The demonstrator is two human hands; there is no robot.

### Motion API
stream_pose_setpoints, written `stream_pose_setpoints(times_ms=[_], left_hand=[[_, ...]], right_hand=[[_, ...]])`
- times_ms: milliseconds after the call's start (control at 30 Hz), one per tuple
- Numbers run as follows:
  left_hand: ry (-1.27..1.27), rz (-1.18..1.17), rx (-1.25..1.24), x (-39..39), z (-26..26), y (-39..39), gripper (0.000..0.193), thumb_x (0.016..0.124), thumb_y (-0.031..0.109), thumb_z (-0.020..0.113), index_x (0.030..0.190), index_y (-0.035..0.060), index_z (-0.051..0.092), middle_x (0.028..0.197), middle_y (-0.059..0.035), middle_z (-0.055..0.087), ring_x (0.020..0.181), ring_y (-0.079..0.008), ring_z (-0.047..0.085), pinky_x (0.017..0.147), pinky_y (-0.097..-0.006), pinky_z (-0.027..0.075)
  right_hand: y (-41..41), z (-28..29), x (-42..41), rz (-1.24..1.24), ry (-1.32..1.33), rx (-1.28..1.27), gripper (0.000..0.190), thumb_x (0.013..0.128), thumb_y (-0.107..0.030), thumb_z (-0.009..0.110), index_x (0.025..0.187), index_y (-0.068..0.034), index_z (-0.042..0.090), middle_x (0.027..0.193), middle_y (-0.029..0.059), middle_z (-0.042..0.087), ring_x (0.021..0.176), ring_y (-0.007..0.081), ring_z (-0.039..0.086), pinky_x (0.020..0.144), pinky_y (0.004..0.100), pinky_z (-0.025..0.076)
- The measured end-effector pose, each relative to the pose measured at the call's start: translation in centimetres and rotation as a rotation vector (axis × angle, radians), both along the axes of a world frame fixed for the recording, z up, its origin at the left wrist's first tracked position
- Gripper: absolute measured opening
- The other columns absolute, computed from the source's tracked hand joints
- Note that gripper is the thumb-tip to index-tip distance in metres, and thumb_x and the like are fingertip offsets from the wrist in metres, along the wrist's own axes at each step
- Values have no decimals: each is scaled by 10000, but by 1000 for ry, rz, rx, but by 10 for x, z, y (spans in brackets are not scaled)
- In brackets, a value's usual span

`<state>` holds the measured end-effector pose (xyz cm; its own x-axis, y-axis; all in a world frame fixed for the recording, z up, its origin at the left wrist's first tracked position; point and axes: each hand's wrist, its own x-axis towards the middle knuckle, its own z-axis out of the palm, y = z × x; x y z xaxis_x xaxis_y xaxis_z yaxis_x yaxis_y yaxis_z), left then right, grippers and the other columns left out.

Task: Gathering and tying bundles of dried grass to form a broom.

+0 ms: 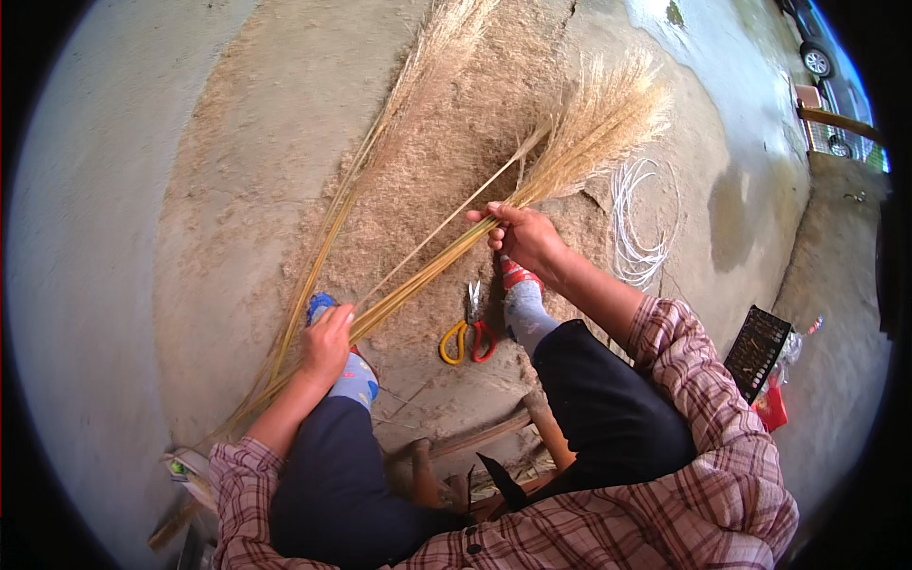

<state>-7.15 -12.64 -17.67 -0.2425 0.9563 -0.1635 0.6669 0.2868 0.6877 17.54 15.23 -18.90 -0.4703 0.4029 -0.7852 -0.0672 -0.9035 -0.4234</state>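
Observation:
A bundle of dry plumed grass stalks (427,272) slants across my lap, its feathery heads (605,125) fanned out at the upper right. My right hand (524,229) grips the bundle just below the plumes. Lower down, my left hand (328,340) is closed around the stalks near my left shin, with one thinner stalk (456,211) standing apart from the rest. To the left, more long plumed stalks (363,160) lie on the ground. Scissors (468,329) with one yellow and one red handle rest between my feet, blades parted.
A coil of white cord (634,235) lies right of the plumes. Brown plant fluff (456,142) covers the concrete floor (249,142). At the right sit a black tray (757,353) of small bits and a red packet (771,407). A wooden stool (548,431) is under me. Vehicles (819,60) stand far right.

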Motion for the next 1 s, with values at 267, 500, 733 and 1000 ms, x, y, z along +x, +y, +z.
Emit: stream_pose_setpoints(times_ms=[267,500,733,1000], left_hand=[[35,9,53,-15,10,-16,163,876,37,540,1022,11,607,917,-169,606,813,-349,609,703,-397,498],[11,-101,-83,-11,6,-17,145,884,89,552,993,31,628,871,-162,655,831,-329,632,737,-410,496],[-128,-137,-53,-14,2,-7,161,878,148,584,998,56,640,899,-161,665,838,-319,642,725,-399,502],[193,247,-130,-61,-72,69,155,819,75,630,962,37,584,884,-140,610,851,-316,598,750,-404,479]], right_hand=[[6,-5,9,-42,27,-75,150,974,-123,428,969,-6,523,1070,189,636,575,112,460,553,256,440],[4,8,-3,28,109,-26,147,963,-139,477,992,-16,551,1054,148,647,601,108,484,571,246,450],[5,-10,10,39,105,-46,149,959,-169,500,980,-29,548,990,115,644,567,90,430,550,243,409],[-6,3,-11,26,47,-69,149,938,-153,545,920,-6,565,933,135,662,546,101,445,516,257,408]])
